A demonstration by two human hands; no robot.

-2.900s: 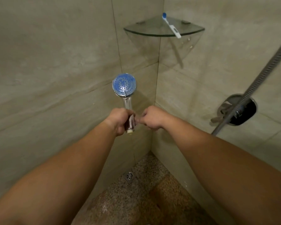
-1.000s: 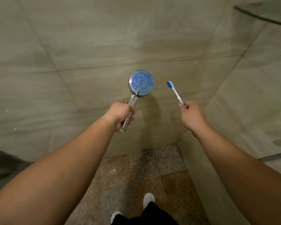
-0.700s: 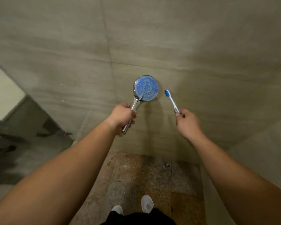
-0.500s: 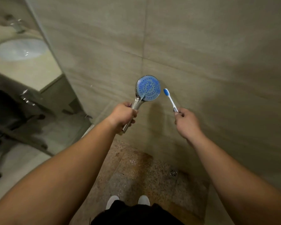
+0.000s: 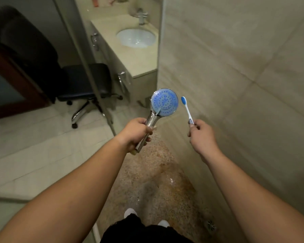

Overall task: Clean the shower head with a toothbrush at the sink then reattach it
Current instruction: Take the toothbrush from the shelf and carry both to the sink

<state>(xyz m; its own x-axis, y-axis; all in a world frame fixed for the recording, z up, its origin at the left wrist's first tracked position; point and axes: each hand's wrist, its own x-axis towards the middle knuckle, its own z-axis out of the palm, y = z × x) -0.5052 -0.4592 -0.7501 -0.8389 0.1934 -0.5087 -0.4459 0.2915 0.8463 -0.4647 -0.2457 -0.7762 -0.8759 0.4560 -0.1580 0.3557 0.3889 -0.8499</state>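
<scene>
My left hand [image 5: 136, 133] grips the chrome handle of the detached shower head [image 5: 163, 102], whose round blue face points toward me. No hose is on its lower end. My right hand [image 5: 201, 135] holds a white toothbrush [image 5: 187, 108] upright by its handle, blue bristles on top, a short gap to the right of the shower head. The white oval sink [image 5: 136, 38] sits in a beige counter at the upper middle, with a chrome tap [image 5: 142, 15] behind it.
A glass shower partition edge [image 5: 88, 74] runs diagonally between me and the room. A black office chair [image 5: 81, 81] stands left of the vanity. A tiled wall [image 5: 235, 67] fills the right. The floor drain [image 5: 210, 225] lies on the wet speckled floor near my feet.
My view has swung left from the shower corner, so the sink, vanity and chair now show. My right hand took the toothbrush from the glass shelf. Both hands keep their hold.
</scene>
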